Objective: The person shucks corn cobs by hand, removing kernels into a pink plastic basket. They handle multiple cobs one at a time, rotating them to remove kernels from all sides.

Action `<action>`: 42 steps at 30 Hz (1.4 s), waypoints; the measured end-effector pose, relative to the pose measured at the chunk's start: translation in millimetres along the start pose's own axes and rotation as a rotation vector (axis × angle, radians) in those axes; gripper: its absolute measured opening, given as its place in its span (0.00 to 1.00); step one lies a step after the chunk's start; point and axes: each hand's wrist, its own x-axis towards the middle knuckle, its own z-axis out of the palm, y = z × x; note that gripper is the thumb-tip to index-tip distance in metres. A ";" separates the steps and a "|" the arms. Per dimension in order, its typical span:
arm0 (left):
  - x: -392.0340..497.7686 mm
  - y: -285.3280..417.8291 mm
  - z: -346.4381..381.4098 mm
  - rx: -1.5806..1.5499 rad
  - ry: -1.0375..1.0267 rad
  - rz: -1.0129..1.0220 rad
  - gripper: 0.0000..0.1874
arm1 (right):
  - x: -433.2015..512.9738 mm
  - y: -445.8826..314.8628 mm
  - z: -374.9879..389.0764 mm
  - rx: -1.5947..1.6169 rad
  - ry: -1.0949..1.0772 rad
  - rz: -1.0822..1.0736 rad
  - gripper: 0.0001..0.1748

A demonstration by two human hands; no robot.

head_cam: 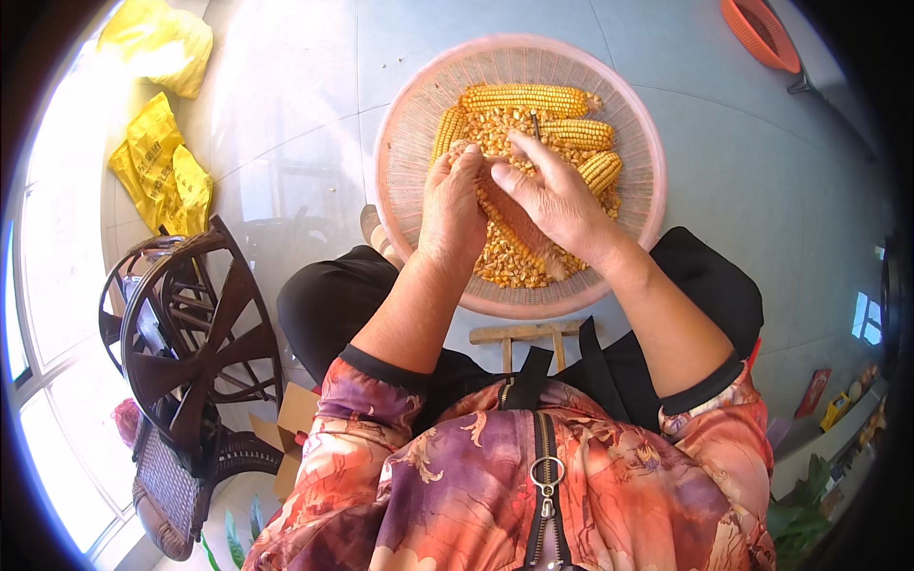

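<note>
My left hand [457,203] is wrapped around a partly shelled corn cob [518,218], held slanting above a round pink plastic basket [403,107]. Much of the cob is bare reddish brown, with yellow kernels left along one side. Slightly blurred, my right hand [557,193] is over the cob's right side, its thumb and fingers apart; whether it touches the cob is unclear. Loose corn kernels [507,268] cover the basket's middle. Around them lie unshelled ears, one along the far side [525,98] and others at the right [578,133]. A dark thin rod [535,125] sticks up beyond my right fingers.
Dark wicker chair [203,357] at left, near a cardboard box [293,428]. Yellow plastic sacks [161,168] lie upper left. An orange basket [760,36] is at the upper right. A wooden stool edge [525,332] shows between my knees; few stray kernels dot the tiled floor [300,107].
</note>
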 end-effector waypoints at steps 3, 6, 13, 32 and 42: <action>2.7 3.7 -0.2 0.006 0.064 0.063 0.13 | -13.5 -11.0 4.4 -0.065 -0.069 0.071 0.29; 3.9 13.7 2.0 0.000 -0.035 0.049 0.15 | -14.5 -5.7 9.7 -0.013 -0.080 0.206 0.27; 1.7 18.5 8.8 0.116 0.141 -0.025 0.18 | -21.5 -26.6 12.1 0.403 -0.210 0.377 0.23; 5.1 -12.9 11.3 0.275 0.127 0.284 0.18 | -30.5 3.9 35.8 0.161 0.076 -0.039 0.18; -8.9 35.1 33.9 -0.251 0.088 0.008 0.15 | -27.3 -34.1 3.3 0.632 -0.377 0.601 0.28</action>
